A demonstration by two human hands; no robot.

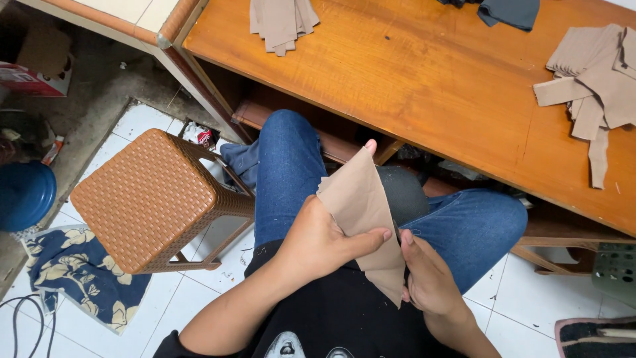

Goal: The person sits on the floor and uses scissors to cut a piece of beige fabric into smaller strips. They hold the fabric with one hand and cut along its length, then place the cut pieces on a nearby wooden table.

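I am seated with my legs in blue jeans under a wooden table [424, 79]. My left hand [321, 238] grips a beige fabric piece [363, 205] over my lap, thumb across its front and a fingertip showing at its top corner. My right hand [427, 278] pinches the same piece at its lower right edge. A dark grey fabric piece [404, 192] lies behind the beige one, on my right knee.
A brown woven stool [149, 199] stands to my left on white tiles. Beige fabric cut pieces lie on the table at the top [281, 23] and at the right [596, 79]. Dark cloth [507, 12] sits at the far edge. A blue tub [23, 195] and a floral mat [73, 265] are at left.
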